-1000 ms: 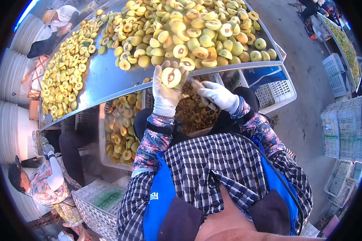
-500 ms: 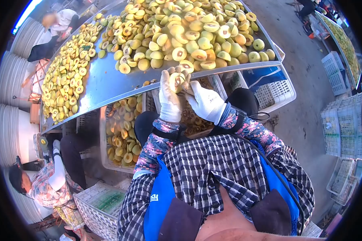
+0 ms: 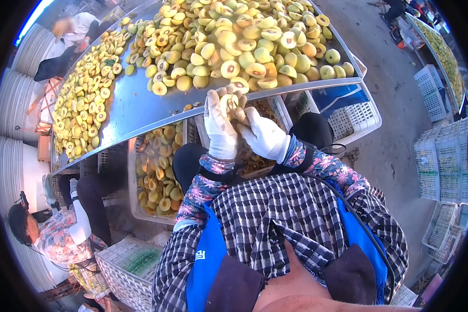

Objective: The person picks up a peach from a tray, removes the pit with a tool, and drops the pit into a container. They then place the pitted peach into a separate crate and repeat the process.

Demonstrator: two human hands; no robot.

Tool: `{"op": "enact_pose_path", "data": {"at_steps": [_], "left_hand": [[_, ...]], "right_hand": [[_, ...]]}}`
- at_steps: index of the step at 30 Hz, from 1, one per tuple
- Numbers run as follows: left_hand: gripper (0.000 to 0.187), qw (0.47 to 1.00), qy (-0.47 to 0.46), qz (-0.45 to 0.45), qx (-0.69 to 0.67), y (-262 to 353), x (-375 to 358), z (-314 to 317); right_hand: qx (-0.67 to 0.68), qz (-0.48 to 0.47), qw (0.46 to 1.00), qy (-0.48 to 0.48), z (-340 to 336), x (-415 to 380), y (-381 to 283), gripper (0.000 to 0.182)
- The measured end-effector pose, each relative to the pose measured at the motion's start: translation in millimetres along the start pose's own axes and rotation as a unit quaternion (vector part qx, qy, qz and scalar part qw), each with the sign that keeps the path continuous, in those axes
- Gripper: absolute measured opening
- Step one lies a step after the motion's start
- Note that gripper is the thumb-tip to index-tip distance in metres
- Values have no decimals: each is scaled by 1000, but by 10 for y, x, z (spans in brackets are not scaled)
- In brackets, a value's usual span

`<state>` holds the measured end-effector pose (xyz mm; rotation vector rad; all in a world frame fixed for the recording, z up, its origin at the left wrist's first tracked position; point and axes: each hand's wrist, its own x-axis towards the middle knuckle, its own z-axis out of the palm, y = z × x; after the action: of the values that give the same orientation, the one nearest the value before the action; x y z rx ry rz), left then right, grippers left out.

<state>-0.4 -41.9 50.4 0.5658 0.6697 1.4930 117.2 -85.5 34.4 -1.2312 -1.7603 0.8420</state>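
Fruit half [image 3: 231,102]: cupped in L hand, cut face up, partly hidden by fingers; prob light, firm but bruisable, wet on cut side so a bit slippery; best taken round the skin, w/ cut face left free
L hand [image 3: 221,129]: closed part-way, fingers wrapped up round fruit, palm under; vs 1.0 s ago, fruit less exposed
R hand [image 3: 268,136]: fingers bent in, tips against near edge of fruit; vs 1.0 s ago, brought in from apart; sm. tool seen in it then, now can't tell if held
Pile of halves [image 3: 244,47]: just beyond L fingertips, on metal table [image 3: 140,99], w/ table edge right by the grip
Crate of halves [image 3: 132,179]: to L of grip, lower than table
Brown bits [image 3: 256,161]: below grip, partly hidden by both hands
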Motion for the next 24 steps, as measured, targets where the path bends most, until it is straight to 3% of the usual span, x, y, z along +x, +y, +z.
{"op": "enact_pose_path", "data": {"at_steps": [1, 2, 6, 7, 9, 11, 14, 16, 17, 18, 19, 20, 21, 22, 24], "left_hand": [[40, 999, -5, -54, 3, 44, 10, -14], [40, 999, -3, -54, 2, 67, 11, -4], [35, 994, -11, -93, 63, 156, 59, -47], [35, 987, -36, -132, 90, 199, 84, -76], [36, 974, -53, -190, 109, 224, 109, -74], [38, 968, -76, -180, 160, 205, 144, -117], [40, 949, -127, -169, 232, 172, 207, -221], [40, 941, -151, -162, 255, 166, 229, -247], [40, 943, -146, -195, 226, 165, 230, -250], [39, 943, -141, -227, 197, 163, 220, -259], [39, 944, -138, -226, 196, 143, 204, -258], [36, 955, -128, -241, 113, 105, 189, -243], [34, 959, -119, -255, 31, 68, 183, -228], [34, 959, -118, -256, 31, 26, 185, -224], [31, 952, -90, -263, -126, -65, 224, -263]], "right_hand": [[-24, -27, 999, -12, -11, -15, 35, 28], [-48, -53, 997, -26, -26, -29, 56, 30], [17, -12, 998, -52, -91, -40, -2, 33], [9, 33, 994, -101, -109, -20, 58, 36], [14, 34, 990, -139, -189, 13, 134, 37], [-40, 52, 976, -207, -278, 54, 99, 41], [-56, 53, 971, -227, -356, 83, -32, 43], [-44, 3, 982, -184, -249, 39, 186, 43], [167, 131, 945, -251, -281, 25, 150, 42], [366, 252, 844, -301, -282, -5, 117, 41], [458, 288, 799, -261, -218, -72, 71, 36], [459, 289, 798, -262, -208, -81, 93, 36], [547, 298, 731, -280, -204, -89, 130, 34], [628, 304, 654, -293, -202, -97, 145, 34], [640, 308, 644, -284, -219, -122, 101, 34]]}}
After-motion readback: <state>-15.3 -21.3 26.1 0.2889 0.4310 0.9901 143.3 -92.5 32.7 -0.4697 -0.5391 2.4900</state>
